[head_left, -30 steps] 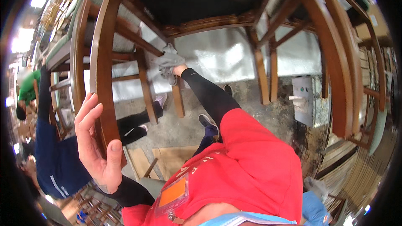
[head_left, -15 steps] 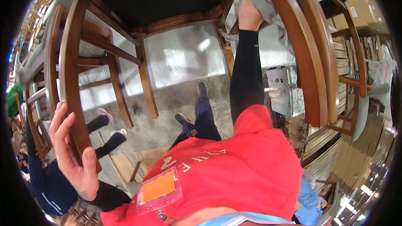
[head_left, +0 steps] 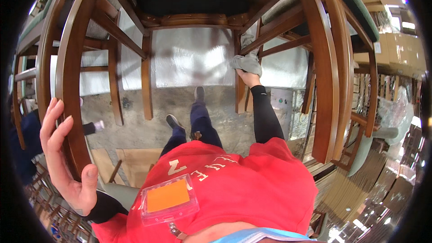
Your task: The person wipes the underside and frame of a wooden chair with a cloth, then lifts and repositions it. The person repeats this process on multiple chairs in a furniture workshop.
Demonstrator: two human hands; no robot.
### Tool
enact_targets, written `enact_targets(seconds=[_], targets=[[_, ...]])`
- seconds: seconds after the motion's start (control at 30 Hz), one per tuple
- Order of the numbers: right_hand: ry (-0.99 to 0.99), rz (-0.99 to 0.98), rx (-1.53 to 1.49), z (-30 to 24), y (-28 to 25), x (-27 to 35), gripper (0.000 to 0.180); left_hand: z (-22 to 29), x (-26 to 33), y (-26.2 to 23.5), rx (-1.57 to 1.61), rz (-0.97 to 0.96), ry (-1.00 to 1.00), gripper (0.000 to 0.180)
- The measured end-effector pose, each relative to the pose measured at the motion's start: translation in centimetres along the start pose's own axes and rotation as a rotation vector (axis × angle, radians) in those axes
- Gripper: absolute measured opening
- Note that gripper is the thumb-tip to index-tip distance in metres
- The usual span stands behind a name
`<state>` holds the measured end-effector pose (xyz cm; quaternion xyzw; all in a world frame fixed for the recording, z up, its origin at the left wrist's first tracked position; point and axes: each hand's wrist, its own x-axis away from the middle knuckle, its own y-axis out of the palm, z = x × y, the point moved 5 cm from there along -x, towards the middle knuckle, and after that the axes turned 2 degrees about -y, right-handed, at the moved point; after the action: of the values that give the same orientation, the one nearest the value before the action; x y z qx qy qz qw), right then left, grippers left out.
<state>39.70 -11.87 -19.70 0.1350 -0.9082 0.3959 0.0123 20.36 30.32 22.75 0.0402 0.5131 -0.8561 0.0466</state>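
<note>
A brown wooden chair fills the upper view, its dark underside (head_left: 189, 2) facing me. My left hand (head_left: 65, 162) is against the chair's left long leg (head_left: 74, 76), fingers stretched up along its outer side and thumb apart on the other. My right hand (head_left: 249, 78) reaches forward with a grey cloth (head_left: 249, 64) bunched in it. The cloth lies at a shorter upright leg (head_left: 240, 91), where a side rail (head_left: 274, 31) meets it. The fingers are partly covered by the cloth.
More wooden chairs with green-grey seats (head_left: 348, 6) stand close on both sides. Behind the chair is a surface covered in shiny plastic sheeting (head_left: 193, 58). Flat cardboard stacks (head_left: 346, 198) lie at the right. Another person's leg (head_left: 89, 128) shows at the left.
My right hand and cloth have come down from the upper right side of the chair to the shorter leg. The view has shifted; my left hand stays by the long leg.
</note>
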Motion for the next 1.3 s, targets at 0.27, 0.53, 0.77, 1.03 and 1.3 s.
enact_targets(seconds=[0.27, 0.53, 0.77, 1.03, 1.3], targets=[[-0.027, 0.398, 0.524, -0.5, 1.6, -3.6, 0.045, 0.2, 0.1, -1.1, -0.167, -0.078, 0.042, 0.063], [-0.219, 0.902, 0.847, -10.0, -12.3, -4.1, 0.041, -0.6, -0.2, -0.6, -0.122, -0.064, 0.052, 0.064], [-0.042, 0.749, 0.294, -12.6, -14.0, -6.7, 0.049, -1.1, 0.6, -1.3, -0.202, -0.180, 0.076, 0.068], [0.056, 0.427, 0.524, -0.6, 3.7, -0.8, 0.028, -0.3, 0.2, -1.1, -0.097, -0.070, 0.054, 0.064], [-0.165, 0.370, 0.387, -7.5, 7.6, 6.0, 0.031, 2.4, -0.6, -0.5, -0.169, -0.016, 0.152, 0.048]])
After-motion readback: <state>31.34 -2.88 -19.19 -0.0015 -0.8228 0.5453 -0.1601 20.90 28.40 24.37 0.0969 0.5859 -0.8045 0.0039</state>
